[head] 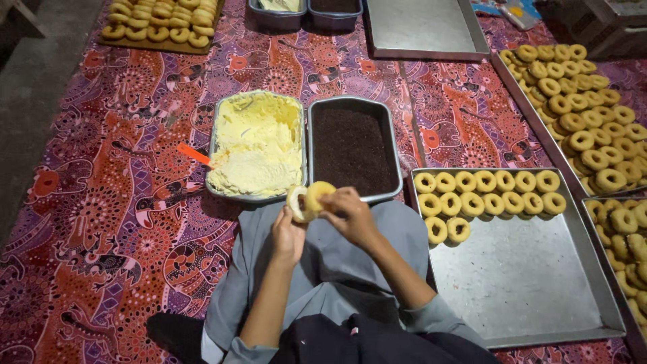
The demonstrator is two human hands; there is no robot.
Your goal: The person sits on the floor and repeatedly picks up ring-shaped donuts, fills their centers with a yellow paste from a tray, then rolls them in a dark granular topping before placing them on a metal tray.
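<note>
Above the lap, left hand (288, 236) and right hand (347, 216) (fingers curled) pinch a split doughnut (309, 199).

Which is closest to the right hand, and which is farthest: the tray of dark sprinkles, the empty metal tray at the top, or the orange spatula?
From the right hand, in the head view:
1. Tray of dark sprinkles, just ahead of the hand.
2. Orange spatula, off to the left, in the yellow cream tray.
3. Empty metal tray, far up at the top.

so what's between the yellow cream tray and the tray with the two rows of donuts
The dark sprinkles tray, seen in the head view, sits directly between the cream tray and the donut tray.
</note>
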